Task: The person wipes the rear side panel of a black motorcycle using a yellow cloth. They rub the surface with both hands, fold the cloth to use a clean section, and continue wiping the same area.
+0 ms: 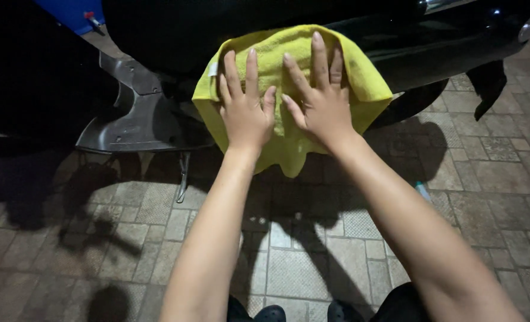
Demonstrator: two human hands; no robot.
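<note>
Looming over the grey paved brick floor (pixel 503 173) is a glossy black scooter body (pixel 396 53), with a dull grey plastic panel (pixel 137 116) lower down at its left side. Draped across the black surface lies a yellow microfibre cloth (pixel 289 53), one corner hanging down. Both hands press flat on it, left hand (pixel 244 113) and right hand (pixel 321 104) side by side, fingers spread and pinching nothing.
</note>
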